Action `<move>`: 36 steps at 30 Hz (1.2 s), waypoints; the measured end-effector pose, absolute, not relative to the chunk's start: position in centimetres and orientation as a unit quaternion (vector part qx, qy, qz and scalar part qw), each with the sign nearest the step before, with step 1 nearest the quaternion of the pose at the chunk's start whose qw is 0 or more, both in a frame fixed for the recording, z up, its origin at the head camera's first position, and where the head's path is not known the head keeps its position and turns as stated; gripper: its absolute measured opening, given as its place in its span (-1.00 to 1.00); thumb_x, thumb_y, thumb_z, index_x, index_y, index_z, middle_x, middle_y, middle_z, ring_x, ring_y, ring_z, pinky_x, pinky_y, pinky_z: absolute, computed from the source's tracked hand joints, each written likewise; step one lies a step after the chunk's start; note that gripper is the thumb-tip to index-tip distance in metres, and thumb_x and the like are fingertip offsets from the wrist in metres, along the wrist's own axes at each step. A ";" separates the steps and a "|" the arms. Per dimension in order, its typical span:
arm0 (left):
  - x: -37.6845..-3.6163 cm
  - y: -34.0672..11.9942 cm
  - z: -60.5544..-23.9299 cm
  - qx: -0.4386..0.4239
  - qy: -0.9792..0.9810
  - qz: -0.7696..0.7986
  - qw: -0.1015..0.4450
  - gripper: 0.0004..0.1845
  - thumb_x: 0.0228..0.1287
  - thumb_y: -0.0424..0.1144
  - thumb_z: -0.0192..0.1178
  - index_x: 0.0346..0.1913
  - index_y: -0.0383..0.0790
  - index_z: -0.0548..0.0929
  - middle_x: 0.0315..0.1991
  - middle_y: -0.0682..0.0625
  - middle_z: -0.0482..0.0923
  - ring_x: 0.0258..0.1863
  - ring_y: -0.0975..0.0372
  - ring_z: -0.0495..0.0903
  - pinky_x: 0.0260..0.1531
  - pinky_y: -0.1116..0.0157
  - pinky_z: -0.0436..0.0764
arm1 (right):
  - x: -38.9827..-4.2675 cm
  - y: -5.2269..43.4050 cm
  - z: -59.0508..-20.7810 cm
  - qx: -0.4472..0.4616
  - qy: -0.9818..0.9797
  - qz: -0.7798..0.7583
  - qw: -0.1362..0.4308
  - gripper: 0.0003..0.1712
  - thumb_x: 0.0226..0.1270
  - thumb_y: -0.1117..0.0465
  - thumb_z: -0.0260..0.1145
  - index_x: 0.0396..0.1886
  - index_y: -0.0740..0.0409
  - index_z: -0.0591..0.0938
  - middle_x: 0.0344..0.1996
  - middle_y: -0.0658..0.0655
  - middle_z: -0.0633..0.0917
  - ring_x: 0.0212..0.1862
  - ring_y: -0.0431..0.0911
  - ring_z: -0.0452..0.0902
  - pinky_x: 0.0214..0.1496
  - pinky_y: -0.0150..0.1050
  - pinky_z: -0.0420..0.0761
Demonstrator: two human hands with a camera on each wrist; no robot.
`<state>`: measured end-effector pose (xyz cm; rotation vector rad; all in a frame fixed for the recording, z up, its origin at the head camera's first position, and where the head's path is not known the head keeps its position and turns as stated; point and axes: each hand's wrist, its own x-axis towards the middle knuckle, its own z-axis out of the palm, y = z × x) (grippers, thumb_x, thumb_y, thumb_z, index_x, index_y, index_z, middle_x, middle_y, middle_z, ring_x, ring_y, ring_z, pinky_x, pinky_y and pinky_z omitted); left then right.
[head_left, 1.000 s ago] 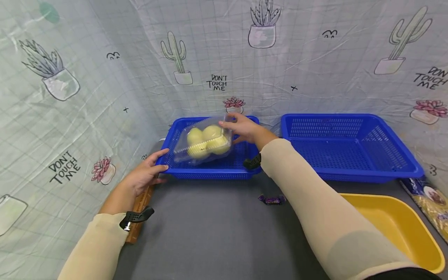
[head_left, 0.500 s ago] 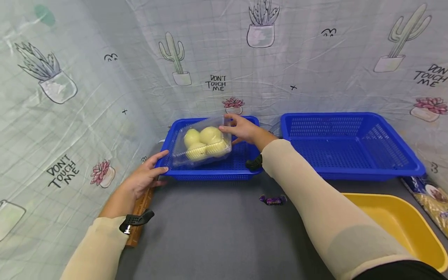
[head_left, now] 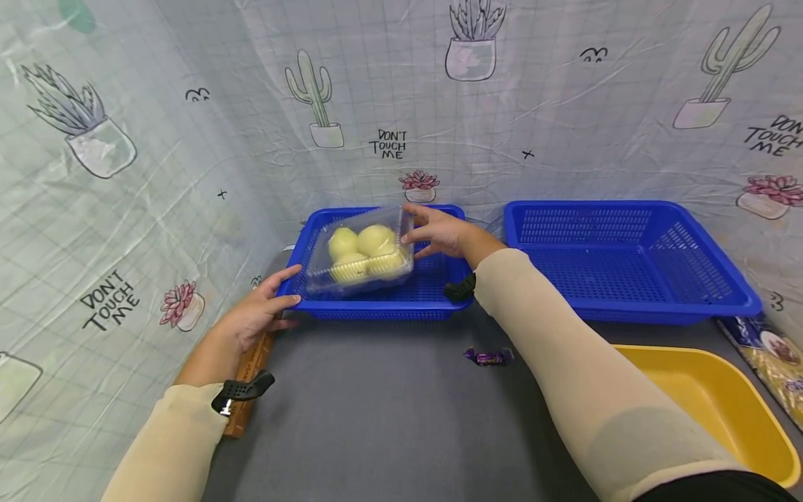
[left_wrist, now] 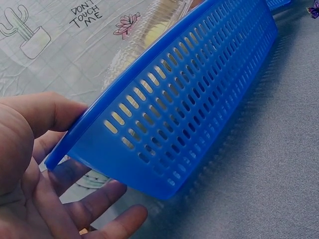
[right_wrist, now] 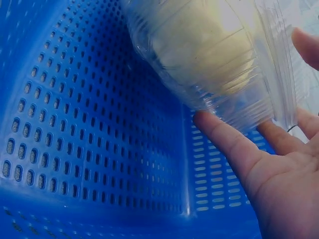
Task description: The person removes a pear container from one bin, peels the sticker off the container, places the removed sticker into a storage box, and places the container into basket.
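My right hand holds a clear plastic clamshell box by its right end, thumb on one side and fingers at the other. Several pale yellow round pieces that look like fruit show through its lid. The box sits tilted inside the left blue basket, its right end raised. In the right wrist view, a fingertip supports the box's underside above the perforated basket floor. My left hand grips the basket's left rim; the left wrist view shows the thumb over the rim and fingers spread below.
A second blue basket stands at the right, with a yellow tub before it. A purple-wrapped candy lies on the grey table. A brown box is under the left forearm. A printed bag lies far right.
The box has shifted slightly left and its left end has settled lower in the basket. The right hand moved only a little with it; the left hand stayed on the rim.
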<state>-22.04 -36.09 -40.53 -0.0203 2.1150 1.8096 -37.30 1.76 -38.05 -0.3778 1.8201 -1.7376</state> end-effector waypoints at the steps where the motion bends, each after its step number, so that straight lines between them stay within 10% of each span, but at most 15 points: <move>1: -22.1 -36.1 -40.5 -0.007 0.747 0.640 0.179 -0.21 0.66 -0.36 0.06 0.76 0.03 -0.01 0.74 -0.26 -0.30 0.60 -0.26 0.07 0.38 -0.39 0.31 | -37.3 1.8 -38.1 -0.141 0.681 -0.655 0.295 0.14 0.42 0.41 0.40 0.79 -0.14 0.00 0.74 0.23 -0.07 0.59 0.24 0.23 0.35 0.31 0.54; 25: -21.7 -36.1 -40.5 -0.008 0.739 0.648 0.186 -0.21 0.67 -0.33 0.06 0.77 0.08 -0.03 0.74 -0.25 -0.31 0.59 -0.25 0.10 0.38 -0.38 0.32 | -37.0 1.5 -37.7 -0.078 0.713 -0.594 0.364 0.30 0.37 0.63 0.33 0.80 -0.26 -0.14 0.74 0.26 -0.16 0.59 0.33 0.19 0.27 0.20 0.64; 36: -21.9 -36.0 -40.4 -0.015 0.741 0.644 0.188 -0.21 0.68 -0.29 0.08 0.77 0.13 -0.01 0.74 -0.25 -0.28 0.59 -0.26 0.11 0.38 -0.36 0.34 | -36.7 1.7 -36.2 -0.039 0.755 -0.556 0.346 0.30 0.32 0.58 0.41 0.80 -0.20 -0.09 0.67 0.31 0.12 0.59 0.31 0.19 0.40 0.20 0.54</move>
